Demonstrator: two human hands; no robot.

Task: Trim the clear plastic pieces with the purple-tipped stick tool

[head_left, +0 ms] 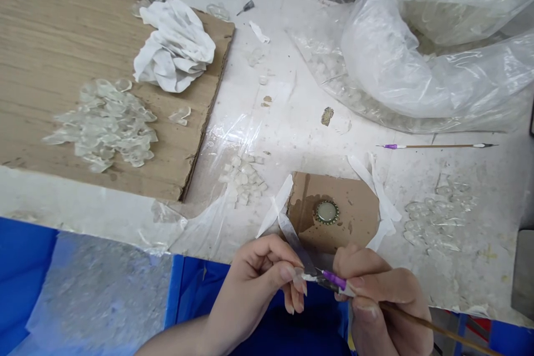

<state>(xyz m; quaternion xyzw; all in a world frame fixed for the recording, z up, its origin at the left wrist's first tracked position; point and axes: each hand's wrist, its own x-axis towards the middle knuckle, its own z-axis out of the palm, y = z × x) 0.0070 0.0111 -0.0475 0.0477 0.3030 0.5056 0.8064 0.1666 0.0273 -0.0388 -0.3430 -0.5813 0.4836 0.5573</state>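
Note:
My left hand (261, 275) pinches a small translucent piece (298, 275) between thumb and finger at the table's front edge. My right hand (381, 297) grips a thin brown stick with a purple needle tip (334, 280), like a dispensing needle. That tip lies against or very close to the piece; contact is hard to make out. A dark part sits beside the purple one. Just beyond my hands, a small round cap with a toothed rim (327, 212), holding something pale, rests on a small cardboard piece (359, 197) taped down with white strips.
A cardboard sheet (54, 67) on the left carries a heap of translucent pieces (108, 122) and crumpled white cloth (175, 47). Small pale blocks (244, 178) lie mid-table. To the right are a similar purple-tipped stick (434, 146), clear pieces (438, 214) and large plastic bags (384, 61).

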